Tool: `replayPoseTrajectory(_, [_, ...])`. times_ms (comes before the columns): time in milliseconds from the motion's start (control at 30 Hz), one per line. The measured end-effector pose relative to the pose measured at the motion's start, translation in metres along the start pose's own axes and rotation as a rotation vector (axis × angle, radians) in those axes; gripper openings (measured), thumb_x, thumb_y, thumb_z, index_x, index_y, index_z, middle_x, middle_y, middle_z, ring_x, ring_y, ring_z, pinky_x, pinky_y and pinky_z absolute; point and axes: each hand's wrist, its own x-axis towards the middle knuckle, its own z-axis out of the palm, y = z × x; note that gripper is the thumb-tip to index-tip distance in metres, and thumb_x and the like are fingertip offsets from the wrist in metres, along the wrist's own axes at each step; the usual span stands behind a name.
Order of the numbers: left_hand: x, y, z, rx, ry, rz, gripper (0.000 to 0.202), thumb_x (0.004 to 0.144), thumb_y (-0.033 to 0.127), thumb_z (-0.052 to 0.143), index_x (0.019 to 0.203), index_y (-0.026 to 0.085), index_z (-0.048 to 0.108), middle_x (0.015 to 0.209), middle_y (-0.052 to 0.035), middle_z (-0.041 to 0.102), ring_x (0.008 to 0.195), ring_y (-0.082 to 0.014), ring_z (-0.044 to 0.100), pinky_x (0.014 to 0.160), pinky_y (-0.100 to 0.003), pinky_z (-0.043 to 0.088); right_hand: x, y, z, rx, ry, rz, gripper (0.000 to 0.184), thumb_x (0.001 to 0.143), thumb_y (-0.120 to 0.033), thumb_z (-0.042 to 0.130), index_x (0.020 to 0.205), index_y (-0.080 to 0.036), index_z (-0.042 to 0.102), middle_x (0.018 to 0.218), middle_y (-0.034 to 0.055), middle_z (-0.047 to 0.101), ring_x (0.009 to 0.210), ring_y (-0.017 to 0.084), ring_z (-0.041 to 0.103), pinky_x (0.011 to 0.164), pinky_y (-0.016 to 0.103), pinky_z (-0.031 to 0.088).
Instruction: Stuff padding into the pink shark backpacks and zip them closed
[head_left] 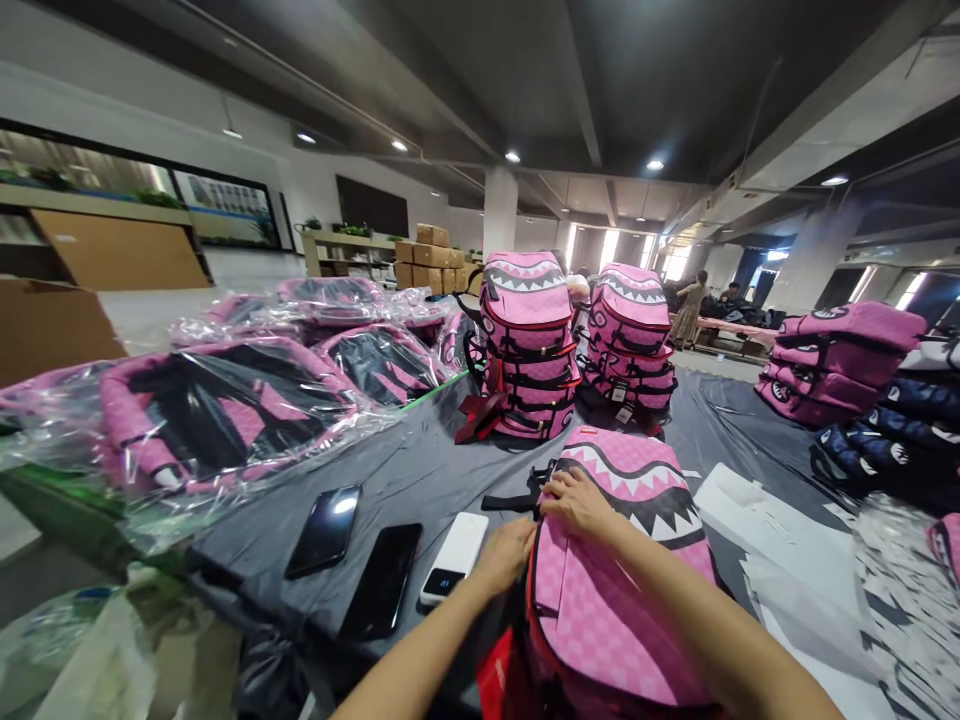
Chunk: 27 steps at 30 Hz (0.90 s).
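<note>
A pink checked backpack (pixel 622 620) with a printed shark mouth lies on the grey-covered table in front of me. My right hand (pixel 581 503) is on its upper left edge, fingers bent and gripping the fabric. Against the bag's left side, my left hand (pixel 508 553) is closed on the edge, its fingertips partly hidden. A black strap with a buckle (pixel 536 487) sticks out just beyond both hands. Low on the left side hangs a red tag (pixel 496 678).
Left of the bag lie two black phones (pixel 384 580) and a white power bank (pixel 454 556). Stacked pink backpacks (pixel 529 310) stand behind. Plastic-wrapped pink bags (pixel 232 415) cover the left. White sheets (pixel 780 530) and more bags (pixel 840 350) are to the right. A person (pixel 690 308) stands far back.
</note>
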Motion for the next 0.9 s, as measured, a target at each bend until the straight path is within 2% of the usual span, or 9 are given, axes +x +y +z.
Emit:
replayPoseTrajectory(100, [-0.063, 0.005, -0.017, 0.176, -0.098, 0.015, 0.028, 0.091, 0.034, 0.048, 0.071, 0.02, 0.062, 0.077, -0.0083, 0.069, 0.078, -0.0254, 0.067, 0.082, -0.037, 0.049, 0.004, 0.01, 0.012, -0.048, 0.044, -0.04, 0.02, 0.095, -0.021, 0.053, 0.103, -0.023, 0.072, 0.113, 0.0076, 0.068, 0.108, 0.023, 0.055, 0.102, 0.044, 0.035])
replayPoseTrajectory(167, [-0.104, 0.028, -0.003, 0.352, -0.189, 0.061, 0.032, 0.096, 0.03, 0.041, 0.077, 0.019, 0.065, 0.076, -0.0082, 0.07, 0.073, -0.0233, 0.068, 0.072, -0.032, 0.048, 0.008, 0.01, 0.02, -0.014, 0.057, -0.019, 0.023, 0.096, -0.018, 0.05, 0.105, -0.023, 0.071, 0.112, 0.0097, 0.067, 0.106, 0.024, 0.055, 0.104, 0.046, 0.033])
replayPoseTrajectory(233, [-0.129, 0.069, 0.028, 0.533, -0.263, 0.132, 0.033, 0.098, 0.023, 0.038, 0.084, 0.018, 0.069, 0.076, -0.0091, 0.072, 0.07, -0.0233, 0.07, 0.062, -0.03, 0.045, 0.016, 0.006, 0.026, 0.022, 0.072, 0.013, 0.026, 0.098, -0.017, 0.046, 0.106, -0.022, 0.07, 0.112, 0.0107, 0.066, 0.105, 0.024, 0.055, 0.106, 0.046, 0.031])
replayPoseTrajectory(333, [-0.126, 0.137, 0.079, 0.531, -0.374, 0.194, 0.027, 0.096, 0.021, 0.045, 0.091, 0.017, 0.071, 0.083, -0.0102, 0.075, 0.074, -0.0246, 0.072, 0.061, -0.03, 0.045, 0.019, -0.001, 0.021, 0.068, 0.089, 0.081, 0.027, 0.099, -0.016, 0.044, 0.105, -0.021, 0.07, 0.115, 0.0118, 0.064, 0.107, 0.024, 0.054, 0.103, 0.044, 0.034])
replayPoseTrajectory(433, [-0.098, 0.175, 0.101, 0.487, -0.418, 0.165, 0.024, 0.094, 0.02, 0.049, 0.091, 0.014, 0.072, 0.085, -0.0115, 0.076, 0.08, -0.0247, 0.072, 0.067, -0.03, 0.047, -0.02, -0.007, -0.004, 0.1, 0.182, 0.113, 0.022, 0.098, -0.02, 0.05, 0.114, -0.021, 0.065, 0.121, 0.0126, 0.062, 0.106, 0.023, 0.056, 0.091, 0.037, 0.042])
replayPoseTrajectory(567, [-0.075, 0.181, 0.094, 0.439, -0.383, 0.122, 0.037, 0.101, 0.024, 0.037, 0.092, 0.013, 0.072, 0.082, -0.0114, 0.075, 0.077, -0.0223, 0.072, 0.069, -0.03, 0.047, -0.142, -0.035, -0.036, 0.151, 0.505, 0.029, 0.019, 0.1, -0.019, 0.047, 0.111, -0.02, 0.062, 0.082, 0.0032, 0.061, 0.074, 0.015, 0.058, 0.065, 0.026, 0.043])
replayPoseTrajectory(667, [-0.078, 0.182, 0.095, 0.469, -0.414, 0.15, 0.027, 0.094, 0.016, 0.046, 0.096, 0.012, 0.072, 0.086, -0.0123, 0.076, 0.079, -0.0238, 0.073, 0.068, -0.031, 0.049, -0.224, -0.07, -0.031, 0.163, 0.581, 0.09, 0.023, 0.096, -0.015, 0.046, 0.116, -0.019, 0.058, 0.074, 0.0003, 0.06, 0.06, 0.012, 0.055, 0.053, 0.024, 0.04])
replayPoseTrajectory(800, [-0.09, 0.183, 0.112, 0.584, -0.463, 0.34, 0.024, 0.088, 0.007, 0.048, 0.095, 0.011, 0.071, 0.087, -0.0115, 0.075, 0.074, -0.0249, 0.073, 0.06, -0.032, 0.05, -0.265, -0.106, 0.0, 0.161, 0.7, 0.296, 0.031, 0.094, -0.013, 0.049, 0.124, -0.019, 0.055, 0.086, 0.0048, 0.067, 0.07, 0.014, 0.064, 0.06, 0.023, 0.05])
replayPoseTrajectory(900, [-0.095, 0.175, 0.122, 0.609, -0.334, 0.508, 0.02, 0.089, 0.009, 0.048, 0.089, 0.014, 0.067, 0.079, -0.0063, 0.073, 0.065, -0.0219, 0.07, 0.054, -0.03, 0.047, -0.267, -0.117, 0.02, 0.178, 0.735, 0.366, 0.039, 0.097, -0.013, 0.045, 0.135, -0.019, 0.05, 0.095, 0.0078, 0.069, 0.082, 0.016, 0.068, 0.069, 0.025, 0.057])
